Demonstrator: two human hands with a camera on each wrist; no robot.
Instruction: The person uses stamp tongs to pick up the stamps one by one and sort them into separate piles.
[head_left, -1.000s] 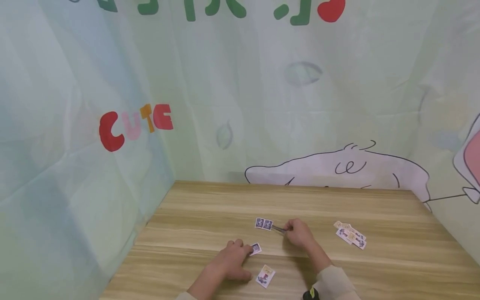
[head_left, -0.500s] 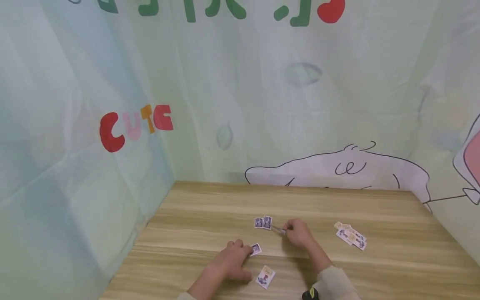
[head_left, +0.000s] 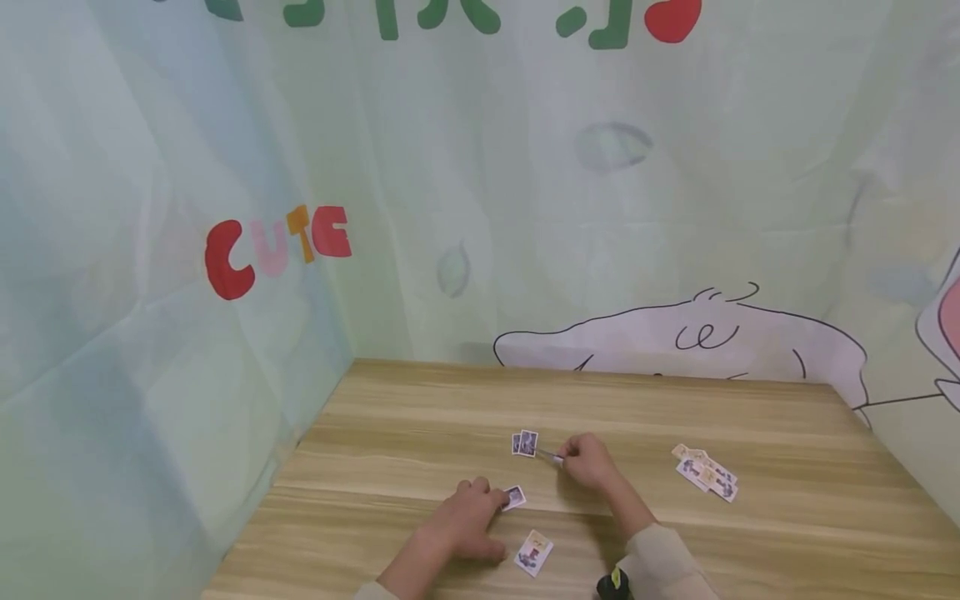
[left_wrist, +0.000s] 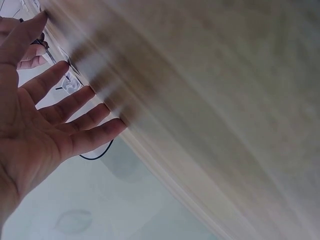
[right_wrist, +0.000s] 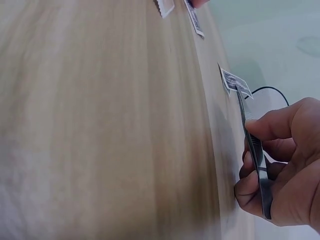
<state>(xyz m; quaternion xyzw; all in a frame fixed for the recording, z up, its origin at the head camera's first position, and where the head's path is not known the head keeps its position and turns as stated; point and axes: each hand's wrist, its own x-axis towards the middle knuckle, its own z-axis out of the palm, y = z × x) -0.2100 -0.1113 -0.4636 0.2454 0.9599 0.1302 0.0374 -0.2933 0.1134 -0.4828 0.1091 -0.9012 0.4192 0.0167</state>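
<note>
My right hand (head_left: 588, 460) pinches a pair of dark metal tweezers (right_wrist: 256, 150) between thumb and fingers. Their tips are on a dark stamp with a white border (right_wrist: 235, 81). That stamp (head_left: 528, 443) partly covers a second dark stamp (head_left: 516, 444), of which the left strip shows. My left hand (head_left: 467, 518) rests on the table with its fingers spread, as the left wrist view also shows. One of its fingertips lies on the edge of another dark stamp (head_left: 515, 497). Closer to me, right of the left thumb, lies a colourful stamp (head_left: 534, 552).
Several colourful stamps (head_left: 708, 477) overlap in a loose pile on the right of the wooden table (head_left: 420, 400). A printed cloth (head_left: 465, 183) hangs behind and to the left of the table. Something black and yellow (head_left: 613, 583) is at the right sleeve.
The stamp at the tweezers has turned upright and shifted left, from beside the other dark stamp to overlapping it. My right hand moved slightly left with the tweezers. My left hand stayed put.
</note>
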